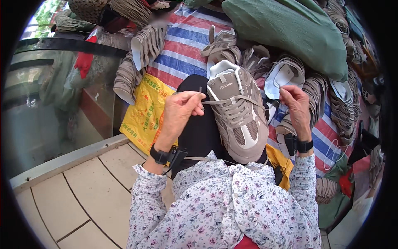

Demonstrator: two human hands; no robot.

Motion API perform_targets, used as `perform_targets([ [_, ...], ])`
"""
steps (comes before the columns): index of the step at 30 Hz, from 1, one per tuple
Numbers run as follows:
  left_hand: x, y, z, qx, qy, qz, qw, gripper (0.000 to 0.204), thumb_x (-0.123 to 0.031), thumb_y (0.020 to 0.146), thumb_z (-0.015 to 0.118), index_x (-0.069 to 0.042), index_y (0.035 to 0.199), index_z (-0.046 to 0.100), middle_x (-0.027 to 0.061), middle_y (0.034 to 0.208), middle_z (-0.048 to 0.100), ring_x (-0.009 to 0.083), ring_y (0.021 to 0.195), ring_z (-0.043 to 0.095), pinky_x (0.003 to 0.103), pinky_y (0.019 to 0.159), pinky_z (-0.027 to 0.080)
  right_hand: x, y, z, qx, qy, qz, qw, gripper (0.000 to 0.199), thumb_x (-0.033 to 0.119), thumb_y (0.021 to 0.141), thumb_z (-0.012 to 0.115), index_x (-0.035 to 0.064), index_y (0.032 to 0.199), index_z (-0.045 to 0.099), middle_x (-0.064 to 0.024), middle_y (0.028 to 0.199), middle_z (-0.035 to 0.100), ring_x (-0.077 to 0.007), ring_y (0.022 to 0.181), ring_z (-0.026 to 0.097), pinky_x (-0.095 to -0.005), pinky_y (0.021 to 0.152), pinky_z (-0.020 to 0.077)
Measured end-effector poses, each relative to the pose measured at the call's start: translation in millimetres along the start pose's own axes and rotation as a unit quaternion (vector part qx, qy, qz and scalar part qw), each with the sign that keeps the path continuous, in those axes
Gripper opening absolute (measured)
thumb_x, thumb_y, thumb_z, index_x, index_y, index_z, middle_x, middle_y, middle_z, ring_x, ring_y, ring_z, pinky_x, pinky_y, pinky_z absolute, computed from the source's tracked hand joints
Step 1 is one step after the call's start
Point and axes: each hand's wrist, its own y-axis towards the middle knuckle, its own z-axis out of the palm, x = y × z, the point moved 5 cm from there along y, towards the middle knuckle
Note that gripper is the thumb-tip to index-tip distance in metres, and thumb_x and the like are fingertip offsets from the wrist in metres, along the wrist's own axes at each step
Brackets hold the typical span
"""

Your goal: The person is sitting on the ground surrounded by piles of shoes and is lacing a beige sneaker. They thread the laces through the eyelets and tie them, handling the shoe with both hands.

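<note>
A taupe and grey sneaker [245, 148] rests on my lap, toe toward me, its shoelace [235, 111] threaded through the eyelets. Left of the shoe's collar, my left hand [185, 108] is closed in a pinch on one lace end; a short tip sticks up above the fingers. The lace runs from there across to the tongue. On the other side, my right hand [295, 103] is raised apart from the shoe, thumb and forefinger pinching the other part of the lace, which comes off the upper eyelets. Black bands circle both wrists.
Stacks of nested shoe uppers [147, 45] lie on a striped plastic sheet [182, 47], with more uppers [286, 76] right of the shoe. A yellow printed sack [143, 114] lies left of my knee. A large green sack [290, 35] bulges behind. Glass panel [78, 99] at left.
</note>
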Motion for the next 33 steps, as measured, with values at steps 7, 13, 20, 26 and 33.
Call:
perform_targets([
  [7,19.6,-8.6,29.5,0.095,0.079,0.020,0.992,0.021,-0.018,0.095,0.064,0.000,0.087,0.071,-0.0014,0.064,0.060,0.0031,0.051,0.052,0.018,0.047,0.040,5.5,-13.3,21.0,0.019,-0.014,0.004,1.000,0.012,0.011,0.090,0.071,0.0027,0.098,0.072,0.0006,0.083,0.068,-0.0053,0.074,0.059,-0.0196,0.066,0.0448],
  [13,19.2,-4.5,32.3,0.105,0.089,0.012,0.990,0.024,-0.020,0.093,0.065,0.000,0.082,0.070,-0.0016,0.060,0.058,0.0033,0.051,0.050,0.020,0.047,0.039,25.3,-19.6,32.5,0.032,-0.016,0.013,0.999,0.013,0.008,0.089,0.071,-0.0003,0.099,0.072,-0.0008,0.084,0.068,-0.0058,0.076,0.059,-0.0199,0.069,0.0464],
  [20,13.3,5.9,27.4,0.143,0.057,-0.027,0.988,0.030,-0.027,0.095,0.064,-0.004,0.076,0.069,-0.0057,0.060,0.054,0.0001,0.053,0.044,0.017,0.048,0.031,54.8,-7.0,71.0,0.100,0.005,0.028,0.995,0.014,0.003,0.086,0.071,-0.0010,0.099,0.072,-0.0015,0.086,0.069,-0.0062,0.075,0.059,-0.0198,0.070,0.0477],
  [26,2.9,-2.2,35.0,0.003,0.196,0.091,0.976,0.023,-0.014,0.088,0.068,0.004,0.074,0.066,0.0027,0.057,0.059,0.0059,0.053,0.053,0.025,0.050,0.041,55.8,2.6,84.3,0.169,-0.009,0.056,0.984,0.013,0.004,0.085,0.072,0.0000,0.097,0.073,-0.0011,0.083,0.069,-0.0058,0.074,0.060,-0.0199,0.069,0.0477],
  [33,-4.9,1.0,40.3,-0.012,0.240,0.144,0.960,0.022,-0.012,0.086,0.069,0.004,0.072,0.066,0.0051,0.054,0.057,0.0068,0.049,0.051,0.026,0.049,0.041,58.7,9.5,83.1,0.195,-0.038,0.064,0.978,0.011,0.003,0.083,0.070,-0.0002,0.093,0.074,-0.0018,0.079,0.068,-0.0064,0.069,0.059,-0.0201,0.063,0.0473],
])
